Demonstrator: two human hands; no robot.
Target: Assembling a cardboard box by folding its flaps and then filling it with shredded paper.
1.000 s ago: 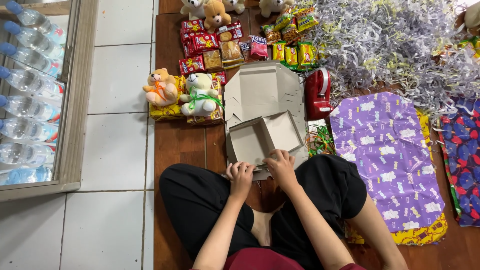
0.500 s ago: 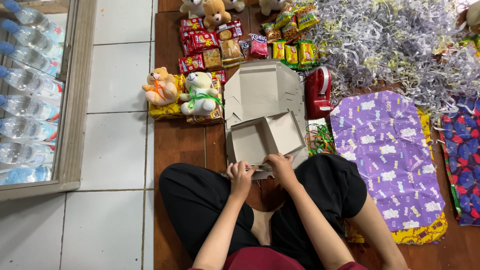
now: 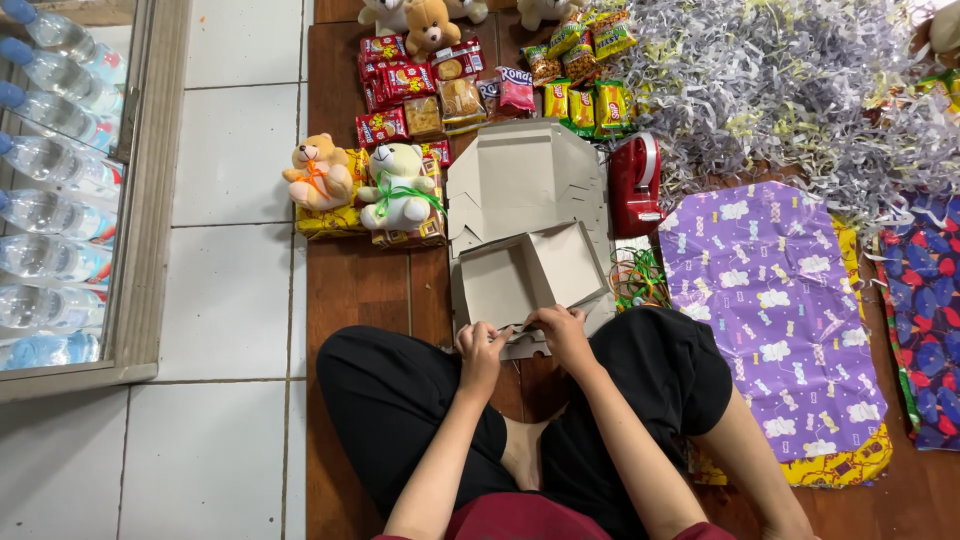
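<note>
Toy bears (image 3: 365,180) left, untouched; left hand (image 3: 482,350) fingers pinch box (image 3: 528,275) front flap; right hand (image 3: 562,330) grips same edge; box on floor before knees, half folded, empty; tape holder (image 3: 636,185), purple paper (image 3: 770,300) right, unused.

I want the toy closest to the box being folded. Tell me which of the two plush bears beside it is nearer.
The white plush bear with the green ribbon; it sits right beside the grey cardboard box, while the orange plush bear sits farther left.
</note>
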